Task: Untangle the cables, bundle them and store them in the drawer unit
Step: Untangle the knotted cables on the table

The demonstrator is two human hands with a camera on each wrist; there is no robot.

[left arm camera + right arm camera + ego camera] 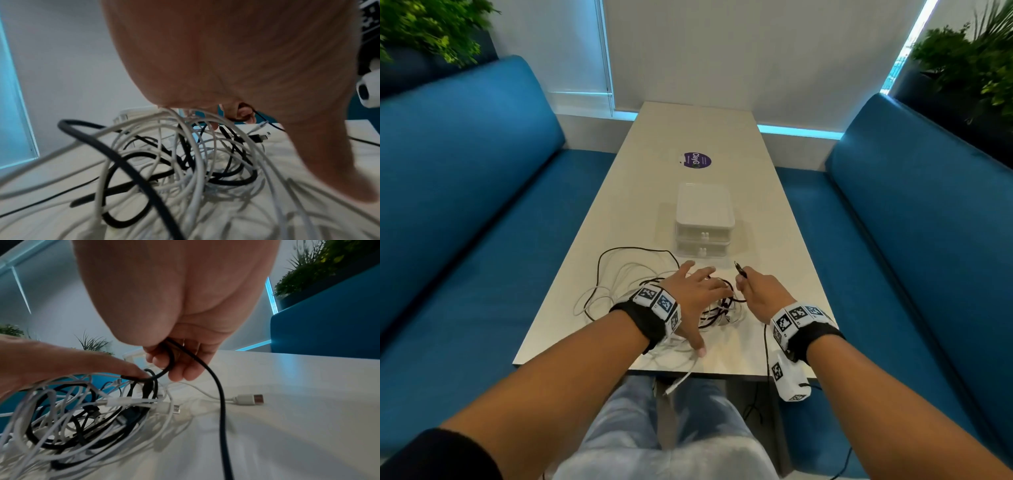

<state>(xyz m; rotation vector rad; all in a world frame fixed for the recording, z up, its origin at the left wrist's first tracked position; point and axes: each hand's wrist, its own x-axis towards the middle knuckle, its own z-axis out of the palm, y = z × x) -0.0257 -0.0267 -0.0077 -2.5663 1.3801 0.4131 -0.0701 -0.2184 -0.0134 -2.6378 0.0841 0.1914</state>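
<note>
While the tangle (667,301) lies in one heap at the lower centre of the head view, near the table's (774,260) close edge, the task looks barely begun: no cable is free, none is bundled, and the drawer unit (703,222), just above the heap in that frame, has both drawers closed. The left hand (693,294) lies spread, palm down, over the middle of the heap, fingers straight and touching the loops, seemingly pinning them. The right hand (756,291), just right of it, has its fingers curled round a black cable (216,386), whose plug end (740,269) sticks up out of the fist toward the drawer unit; in the right wrist view this cable loops through the fingers and runs down to the bottom edge of the frame. My guess is that this is the first cable being drawn out. Everything else remains: separating each cable, coiling it, opening a drawer, putting the coils in. The heap mixes thin white cables with thicker black ones, crossing in many loose loops; how many there are I cannot tell. A white plug (249,399) lies alone on bare table at right of centre in the right wrist view, and one white end hangs over the near table edge.
</note>
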